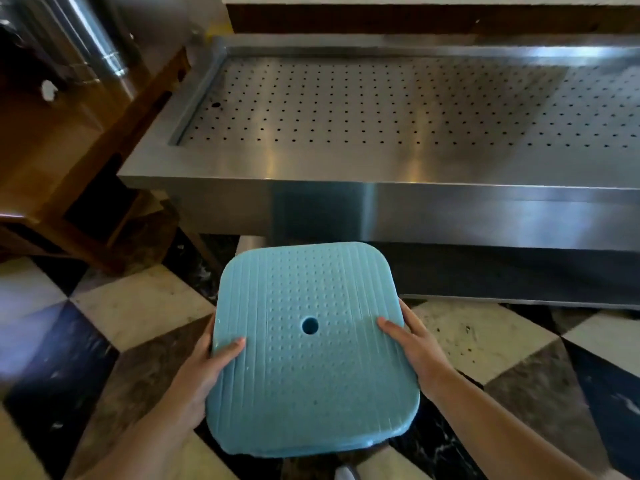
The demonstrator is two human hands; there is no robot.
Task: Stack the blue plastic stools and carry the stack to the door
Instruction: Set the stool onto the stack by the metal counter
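A person looks down on the seat of a blue plastic stool (311, 348), held between both hands above a checkered floor (138, 306) of pale and dark marbled tiles. The seat is a rounded square with fine ribs along its left and right margins, a field of small raised dots down the middle, and a round hole near its centre. A second blue rim shows just under the seat's near edge, so at least one more stool appears nested beneath, though the legs and the number of stools are hidden. The left hand (211, 362) grips the seat's left edge, its thumb lying on top of the ribbed surface and its fingers curled under out of sight. The right hand (414, 344) grips the right edge in the same way, thumb on top and fingers wrapped around the side. Just beyond the stool stands a long stainless steel table (381, 168) with a sunken, perforated top and a raised rim; the stool's far edge overlaps its front panel in the view. To the left of the table is brown wooden furniture (69, 157), with shiny metal pipes (93, 39) above it in the upper left corner.
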